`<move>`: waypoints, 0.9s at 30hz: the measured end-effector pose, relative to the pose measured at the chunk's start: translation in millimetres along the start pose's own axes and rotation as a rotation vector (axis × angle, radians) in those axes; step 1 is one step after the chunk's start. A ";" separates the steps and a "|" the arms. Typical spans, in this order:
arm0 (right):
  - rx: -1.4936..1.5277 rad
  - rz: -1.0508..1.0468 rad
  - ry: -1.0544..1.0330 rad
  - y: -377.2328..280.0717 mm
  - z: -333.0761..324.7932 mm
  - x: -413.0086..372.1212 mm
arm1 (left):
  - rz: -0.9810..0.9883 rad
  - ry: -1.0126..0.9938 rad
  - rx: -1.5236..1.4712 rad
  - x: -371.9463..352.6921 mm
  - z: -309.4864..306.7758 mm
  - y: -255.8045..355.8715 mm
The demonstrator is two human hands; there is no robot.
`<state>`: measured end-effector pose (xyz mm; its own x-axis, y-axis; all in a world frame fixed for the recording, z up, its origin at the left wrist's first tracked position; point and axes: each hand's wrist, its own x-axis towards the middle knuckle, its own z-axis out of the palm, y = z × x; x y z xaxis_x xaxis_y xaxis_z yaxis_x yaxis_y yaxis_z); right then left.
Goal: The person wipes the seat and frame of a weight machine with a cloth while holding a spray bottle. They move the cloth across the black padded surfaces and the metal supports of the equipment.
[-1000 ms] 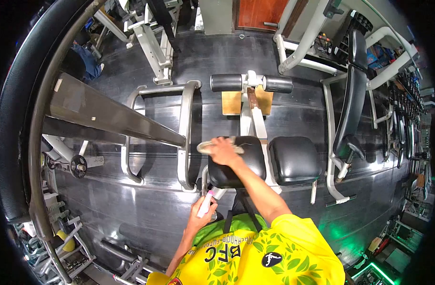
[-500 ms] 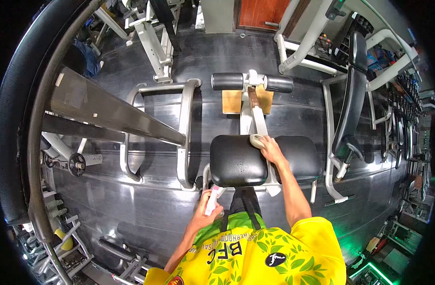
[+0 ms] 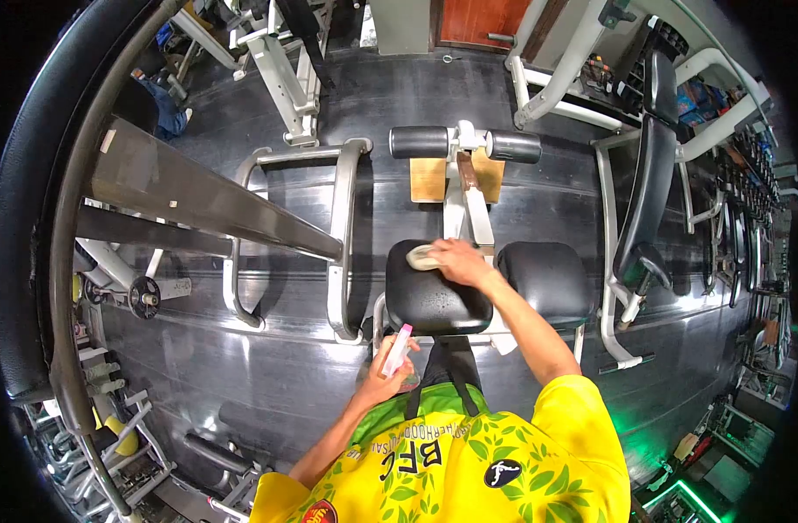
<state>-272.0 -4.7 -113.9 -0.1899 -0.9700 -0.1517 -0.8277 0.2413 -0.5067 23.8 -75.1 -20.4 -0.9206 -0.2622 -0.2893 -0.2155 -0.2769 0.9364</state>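
Note:
My right hand (image 3: 460,263) is closed on a folded pale cloth (image 3: 423,257), pressed against the upper part of a black padded cushion (image 3: 438,305). Small wet drops show on that cushion below the cloth. A second black cushion (image 3: 547,283) sits just to the right, under my right forearm. My left hand (image 3: 388,366) grips a spray bottle with a white head and pink nozzle (image 3: 399,349), near the lower left edge of the first cushion. The bottle's body is mostly hidden by my fingers.
Ahead stand black foam rollers (image 3: 419,141) on a white post above a wooden board (image 3: 428,181). A grey metal frame (image 3: 342,235) rises on the left, a black inclined bench (image 3: 647,200) on the right. A person's leg (image 3: 168,109) shows at upper left.
My right hand has moved left with the cloth, from the gap between the cushions onto the left cushion. My left hand has raised the spray bottle slightly, its nozzle tilting right.

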 end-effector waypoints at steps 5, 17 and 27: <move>0.050 0.289 0.116 22.2 -2.4 -33.4 | 0.014 0.100 0.080 -8.1 -3.4 -2.2; 0.003 -0.052 0.094 -47.9 16.0 20.6 | -0.117 0.342 0.177 -15.4 -2.8 -1.8; 0.008 0.304 0.246 5.2 7.2 -53.4 | -0.094 0.297 0.250 -34.9 -6.3 3.3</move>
<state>-262.3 48.6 -114.5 -0.5479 -0.8319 -0.0886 -0.7101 0.5184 -0.4764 57.2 -72.7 -8.5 -0.7665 -0.5128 -0.3866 -0.4007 -0.0885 0.9119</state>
